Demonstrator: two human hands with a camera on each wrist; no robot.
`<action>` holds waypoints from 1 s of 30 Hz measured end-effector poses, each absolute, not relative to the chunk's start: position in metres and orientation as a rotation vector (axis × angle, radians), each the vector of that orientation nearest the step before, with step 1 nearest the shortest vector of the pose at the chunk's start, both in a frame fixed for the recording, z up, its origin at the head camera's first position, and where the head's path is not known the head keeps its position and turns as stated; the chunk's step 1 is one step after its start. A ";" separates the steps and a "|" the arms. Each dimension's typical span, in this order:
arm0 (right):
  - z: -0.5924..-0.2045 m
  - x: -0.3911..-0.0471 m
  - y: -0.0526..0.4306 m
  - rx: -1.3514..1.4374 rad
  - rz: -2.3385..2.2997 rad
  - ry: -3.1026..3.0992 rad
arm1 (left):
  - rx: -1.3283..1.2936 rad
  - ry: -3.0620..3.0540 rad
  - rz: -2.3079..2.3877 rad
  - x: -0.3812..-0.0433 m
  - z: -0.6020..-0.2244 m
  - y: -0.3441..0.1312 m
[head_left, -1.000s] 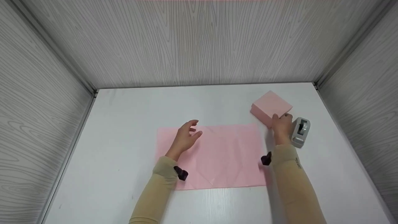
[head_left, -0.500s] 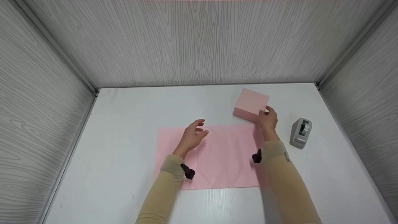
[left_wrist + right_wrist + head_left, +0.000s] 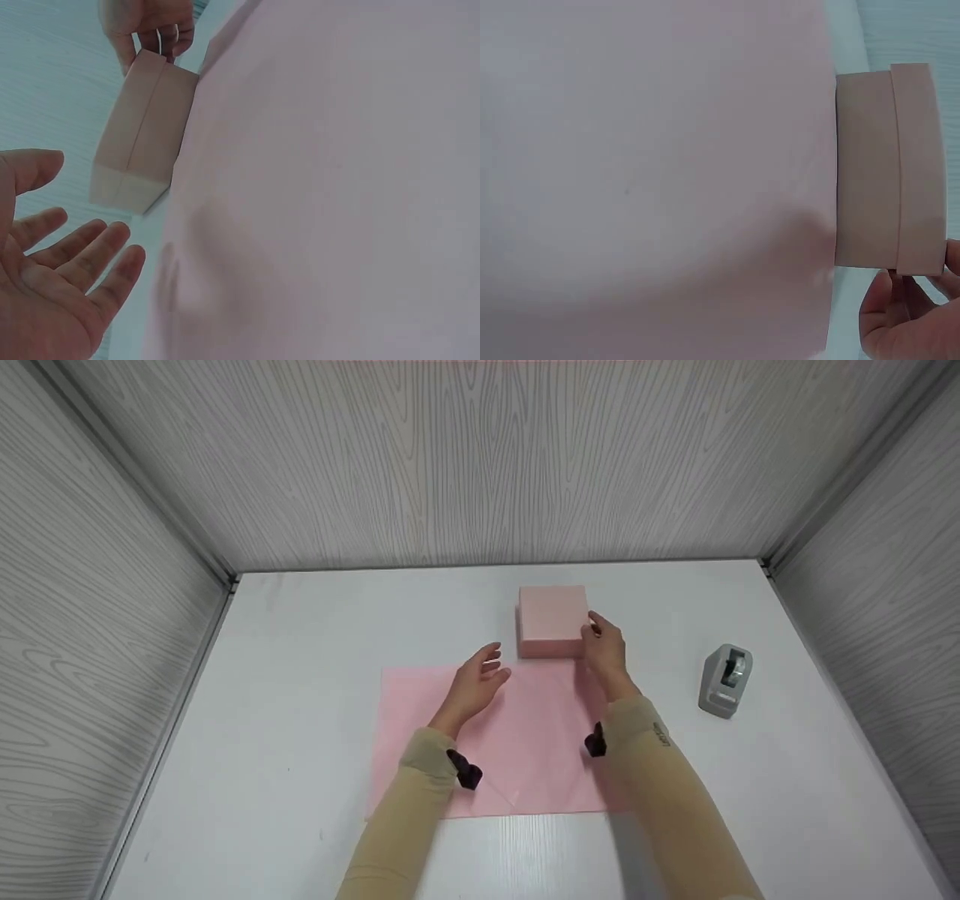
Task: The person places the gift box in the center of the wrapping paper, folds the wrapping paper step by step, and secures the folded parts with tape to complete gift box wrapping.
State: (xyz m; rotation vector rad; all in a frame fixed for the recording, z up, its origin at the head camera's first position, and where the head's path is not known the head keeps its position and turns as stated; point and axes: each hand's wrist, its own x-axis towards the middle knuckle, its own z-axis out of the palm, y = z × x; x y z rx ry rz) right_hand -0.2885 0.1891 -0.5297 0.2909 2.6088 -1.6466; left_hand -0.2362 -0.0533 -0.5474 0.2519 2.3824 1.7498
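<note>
A pink lidded box (image 3: pixel 553 615) is just beyond the far edge of a pink paper sheet (image 3: pixel 536 750). My right hand (image 3: pixel 605 652) pinches the box at its right side. In the right wrist view, the thumb and fingers of that hand (image 3: pixel 915 322) are at one end of the box (image 3: pixel 866 169), right by the lid's seam. To the left, my left hand (image 3: pixel 474 686) hovers over the sheet with its fingers spread and holds nothing. The left wrist view shows this palm (image 3: pixel 56 292) open towards the near end of the box (image 3: pixel 146 135), a gap between them.
A grey tape dispenser (image 3: pixel 726 681) stands on the white table (image 3: pixel 292 660) at the right. Grey wood-patterned panels (image 3: pixel 480 465) rise behind the table and along both sides. Faint creases run across the sheet.
My right hand has brought the box leftward from beside the tape dispenser, turning it until its front runs along the sheet's far edge. My left hand has shifted slightly right.
</note>
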 end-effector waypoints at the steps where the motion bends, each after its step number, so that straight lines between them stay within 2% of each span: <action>1: -0.530 -0.288 0.187 0.272 -1.637 2.614 | 0.249 2.375 1.752 -0.237 -0.547 -0.052; 18: -0.535 -0.283 0.171 0.154 -1.725 2.441 | 0.205 2.293 1.699 -0.248 -0.551 -0.047; 30: -0.522 -0.277 0.169 0.066 -1.731 2.537 | 0.215 2.183 1.962 -0.249 -0.538 -0.050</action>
